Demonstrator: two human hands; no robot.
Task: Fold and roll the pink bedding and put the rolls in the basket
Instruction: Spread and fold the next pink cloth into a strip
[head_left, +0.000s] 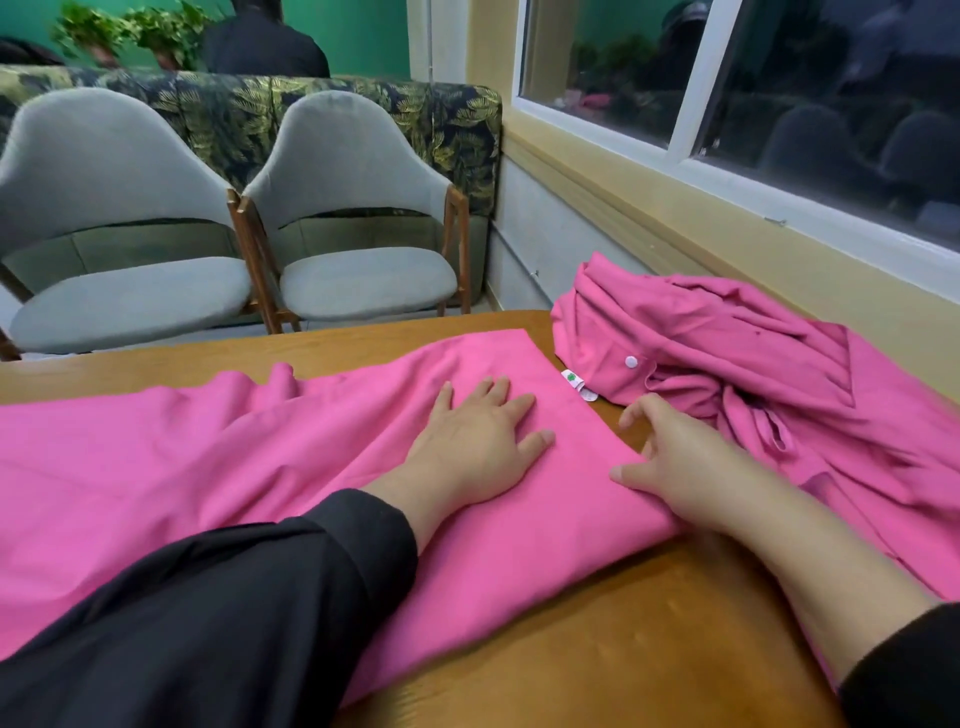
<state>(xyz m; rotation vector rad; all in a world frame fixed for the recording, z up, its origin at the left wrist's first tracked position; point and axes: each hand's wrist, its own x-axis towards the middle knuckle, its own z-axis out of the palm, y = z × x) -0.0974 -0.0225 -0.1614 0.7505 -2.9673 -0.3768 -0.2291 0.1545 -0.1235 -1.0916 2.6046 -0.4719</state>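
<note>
The folded pink sheet (234, 447) lies flat across the bench (623, 649), with a crumpled pink heap (727, 353) just to its right by the window wall. The left hand (478, 447) presses it, fingers straight and spread. The right hand (675, 462) rests at the sheet's right edge, fingers loosely curled, apparently holding nothing. It looks light, limp and slippery; best taken along that edge. No basket in sight.

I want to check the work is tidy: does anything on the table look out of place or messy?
Yes. A second pink piece lies crumpled in a heap at the table's far right, unfolded. The sheet under the left hand is wrinkled toward the left. No basket is in view.
</note>
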